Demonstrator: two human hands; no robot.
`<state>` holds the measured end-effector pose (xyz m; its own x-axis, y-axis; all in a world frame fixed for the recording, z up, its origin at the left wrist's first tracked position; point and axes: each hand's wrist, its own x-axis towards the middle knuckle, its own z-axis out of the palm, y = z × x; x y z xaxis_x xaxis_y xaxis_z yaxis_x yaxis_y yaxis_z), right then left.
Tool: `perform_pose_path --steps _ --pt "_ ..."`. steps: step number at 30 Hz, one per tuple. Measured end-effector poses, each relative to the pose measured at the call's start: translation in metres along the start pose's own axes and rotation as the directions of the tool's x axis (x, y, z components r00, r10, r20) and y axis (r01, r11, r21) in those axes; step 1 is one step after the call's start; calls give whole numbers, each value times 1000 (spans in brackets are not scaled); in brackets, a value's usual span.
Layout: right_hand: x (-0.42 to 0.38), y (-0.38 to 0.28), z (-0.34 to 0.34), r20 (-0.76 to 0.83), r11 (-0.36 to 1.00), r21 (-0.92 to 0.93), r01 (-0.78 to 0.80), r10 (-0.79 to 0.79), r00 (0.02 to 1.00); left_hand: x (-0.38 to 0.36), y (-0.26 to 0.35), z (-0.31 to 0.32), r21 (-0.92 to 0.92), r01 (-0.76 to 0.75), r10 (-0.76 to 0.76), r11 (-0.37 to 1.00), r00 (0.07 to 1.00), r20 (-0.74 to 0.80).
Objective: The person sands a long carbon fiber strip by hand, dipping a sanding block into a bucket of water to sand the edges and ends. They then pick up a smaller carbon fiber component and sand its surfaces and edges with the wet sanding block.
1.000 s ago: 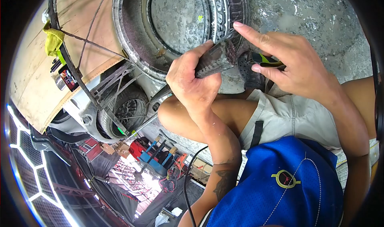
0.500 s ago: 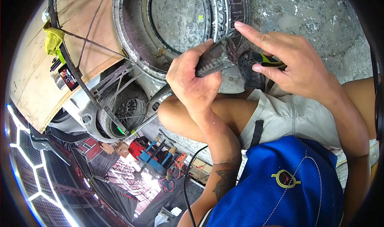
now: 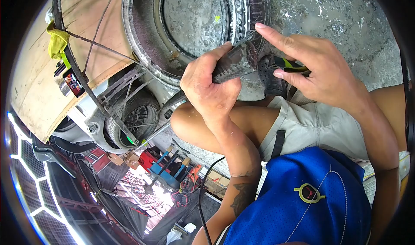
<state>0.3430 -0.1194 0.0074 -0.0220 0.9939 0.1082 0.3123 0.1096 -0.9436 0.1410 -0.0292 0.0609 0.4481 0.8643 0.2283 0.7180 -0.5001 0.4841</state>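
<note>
My left hand (image 3: 209,83) is closed around a dark, worn, roughly cylindrical tool (image 3: 237,64), whose exact kind I cannot make out. A thin metal piece (image 3: 247,38) shows just beyond it, beside the tread of a tire (image 3: 149,50) lying on its side. The index finger of my right hand (image 3: 317,61) is stretched out, its tip close to that metal piece. Between the right thumb and the curled fingers sits a black and yellow-green object (image 3: 292,66), partly hidden. Below the hands is a black shoe with holes (image 3: 268,74).
A plywood board (image 3: 101,24) and a rusty metal frame (image 3: 73,59) stand at the left, with a yellow cloth (image 3: 58,42) and a phone (image 3: 74,83). Behind is a car wheel (image 3: 136,119). A black cable (image 3: 200,197) runs beside my left arm.
My left hand and the dark tool have shifted very slightly to the right. My right hand keeps nearly the same pose.
</note>
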Motion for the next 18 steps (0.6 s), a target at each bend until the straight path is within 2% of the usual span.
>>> perform_pose_path --steps 18 --pt "0 0 0 7 1000 -2 18 -18 1000 0 -1 -1 -12 -10 10 1000 1000 10"
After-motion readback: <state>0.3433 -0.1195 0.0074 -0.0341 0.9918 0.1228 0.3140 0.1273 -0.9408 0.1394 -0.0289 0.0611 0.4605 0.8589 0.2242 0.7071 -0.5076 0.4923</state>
